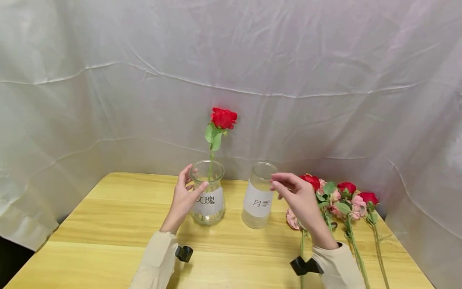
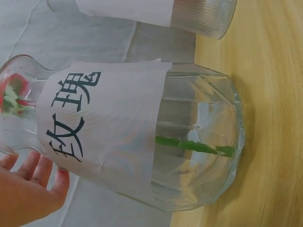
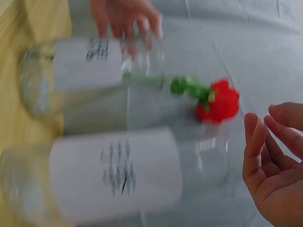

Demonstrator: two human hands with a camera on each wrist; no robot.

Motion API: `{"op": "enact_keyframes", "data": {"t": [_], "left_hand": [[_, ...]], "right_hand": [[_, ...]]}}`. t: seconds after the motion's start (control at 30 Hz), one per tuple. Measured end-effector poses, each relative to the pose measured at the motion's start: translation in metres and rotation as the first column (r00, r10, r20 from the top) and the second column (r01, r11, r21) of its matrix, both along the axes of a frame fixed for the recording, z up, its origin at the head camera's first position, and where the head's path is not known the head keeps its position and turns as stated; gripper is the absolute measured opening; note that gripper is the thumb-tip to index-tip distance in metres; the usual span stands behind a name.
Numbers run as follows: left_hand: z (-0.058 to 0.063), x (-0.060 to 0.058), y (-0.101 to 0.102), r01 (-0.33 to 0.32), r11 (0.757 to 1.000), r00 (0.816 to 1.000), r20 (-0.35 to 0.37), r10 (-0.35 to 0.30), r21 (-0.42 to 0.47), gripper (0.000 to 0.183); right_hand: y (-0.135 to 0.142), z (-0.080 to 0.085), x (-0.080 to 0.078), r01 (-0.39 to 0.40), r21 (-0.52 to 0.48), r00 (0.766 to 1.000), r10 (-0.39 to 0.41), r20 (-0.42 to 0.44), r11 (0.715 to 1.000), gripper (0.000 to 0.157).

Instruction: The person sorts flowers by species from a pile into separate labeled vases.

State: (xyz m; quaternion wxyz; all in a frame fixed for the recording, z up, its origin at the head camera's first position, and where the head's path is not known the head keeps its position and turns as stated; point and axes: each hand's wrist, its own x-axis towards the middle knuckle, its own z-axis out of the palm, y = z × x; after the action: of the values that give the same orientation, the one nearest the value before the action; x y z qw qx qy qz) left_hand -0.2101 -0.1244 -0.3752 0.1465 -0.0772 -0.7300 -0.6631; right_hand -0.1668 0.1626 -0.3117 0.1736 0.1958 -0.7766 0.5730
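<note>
A single red rose (image 1: 223, 118) stands upright in the left glass vase (image 1: 215, 216), its stem end showing through the glass in the left wrist view. My left hand (image 1: 185, 197) holds this vase near the neck, thumb at the front and fingers at the far side. Beside it stands a narrower glass vase (image 1: 254, 222) with a white paper label (image 1: 258, 200). My right hand (image 1: 301, 198) hovers by that vase's upper right side, fingers loosely bent, holding nothing. The right wrist view is blurred, but shows bare fingertips (image 3: 253, 123) apart from the glass.
Several red roses (image 1: 368, 197) and pink flowers (image 1: 358, 206) lie on the right of the wooden table (image 1: 119, 228), stems toward the front edge. A pale cloth curtain (image 1: 144, 108) hangs behind the table and at both sides.
</note>
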Motion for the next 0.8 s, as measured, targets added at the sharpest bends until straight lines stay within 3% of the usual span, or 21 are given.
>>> {"op": "enact_keyframes", "data": {"t": [0.33,0.43,0.5,0.67,0.8], "left_hand": [[-0.002,0.001,-0.001,0.012,1.0,1.0,-0.004,-0.012,0.027,0.075],[0.001,0.003,-0.001,0.018,0.999,1.0,0.012,-0.018,0.031,0.075],[0.006,0.006,0.0,0.025,0.999,1.0,0.017,-0.026,0.031,0.075],[0.022,0.018,0.004,0.029,0.999,0.999,0.017,-0.029,0.03,0.073],[0.026,0.021,0.005,0.029,0.999,0.999,0.021,-0.03,0.034,0.072]], "right_hand": [[0.071,-0.03,0.004,0.166,0.109,0.98,-0.176,0.089,0.98,0.028],[0.092,-0.048,0.001,0.201,0.144,0.965,-0.221,0.139,0.969,0.031],[0.111,-0.068,-0.007,0.228,0.142,0.955,-0.25,0.163,0.963,0.032],[0.155,-0.115,-0.023,0.211,0.143,0.944,-0.239,0.226,0.967,0.036],[0.162,-0.117,-0.014,0.198,0.191,0.929,-0.246,0.276,0.961,0.038]]}}
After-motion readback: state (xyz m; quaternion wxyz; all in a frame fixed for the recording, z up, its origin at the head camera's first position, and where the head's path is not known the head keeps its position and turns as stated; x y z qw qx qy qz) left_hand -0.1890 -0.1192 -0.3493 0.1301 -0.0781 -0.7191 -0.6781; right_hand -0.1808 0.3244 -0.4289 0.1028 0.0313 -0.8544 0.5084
